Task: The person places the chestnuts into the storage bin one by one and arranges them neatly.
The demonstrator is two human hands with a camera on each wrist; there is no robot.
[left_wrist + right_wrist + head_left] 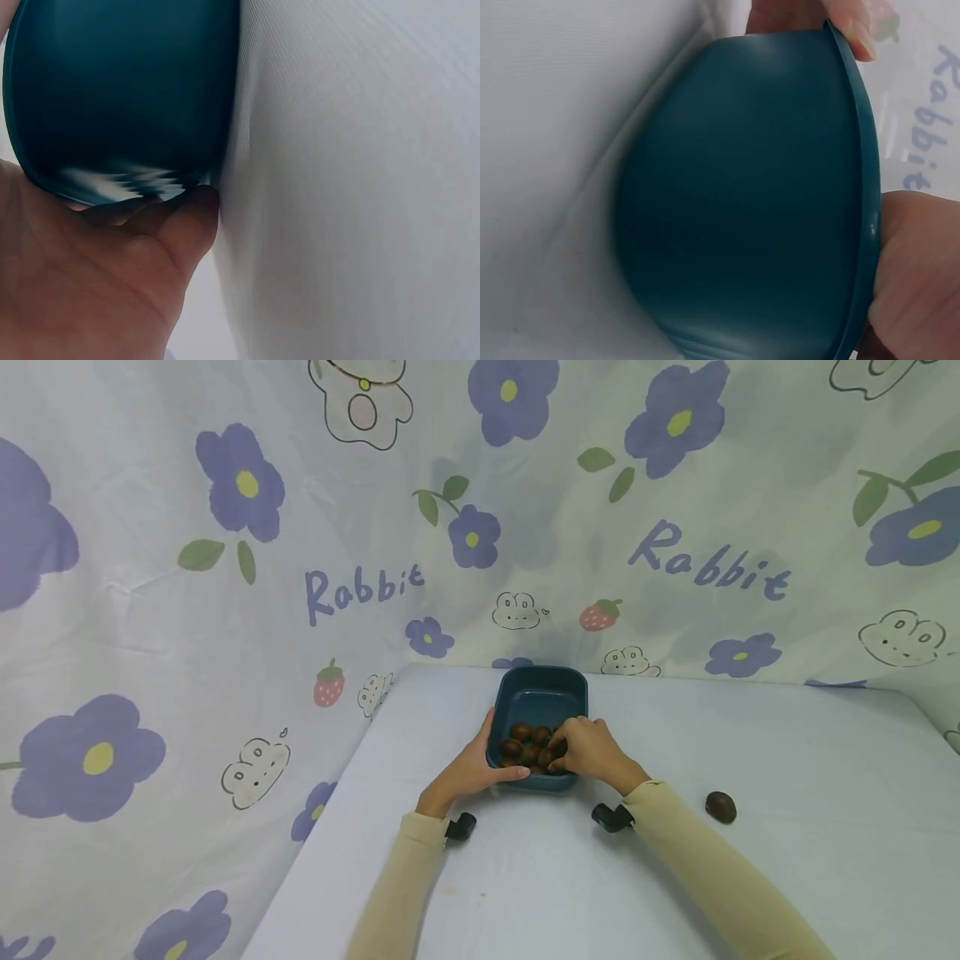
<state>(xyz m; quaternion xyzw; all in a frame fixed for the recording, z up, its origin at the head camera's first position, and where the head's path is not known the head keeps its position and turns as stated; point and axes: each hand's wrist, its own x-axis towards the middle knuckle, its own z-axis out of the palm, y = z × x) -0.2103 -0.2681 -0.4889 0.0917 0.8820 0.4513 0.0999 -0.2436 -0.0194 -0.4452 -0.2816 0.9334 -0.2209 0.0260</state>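
Observation:
A dark teal plastic box (543, 704) stands on the white table, with several dark brown chestnuts (521, 732) gathered in its near half. My left hand (471, 768) grips the near left corner, thumb over the front rim and fingers along the left side. In the left wrist view, the fingers (187, 225) touch the box wall. My right hand (592, 750) reaches over the right rim; its curled fingers and thumb pinch a chestnut (557, 748) among the others, partly hidden. The right wrist view shows mostly the box's outer wall (742, 187), with the fingertips concealed behind the rim.
A single chestnut (721, 807) lies on the table (825, 810), right of the right forearm. A white curtain (540, 527) printed with flowers and rabbits hangs behind the box and along the left side. Each wrist carries a small black camera mount (612, 817).

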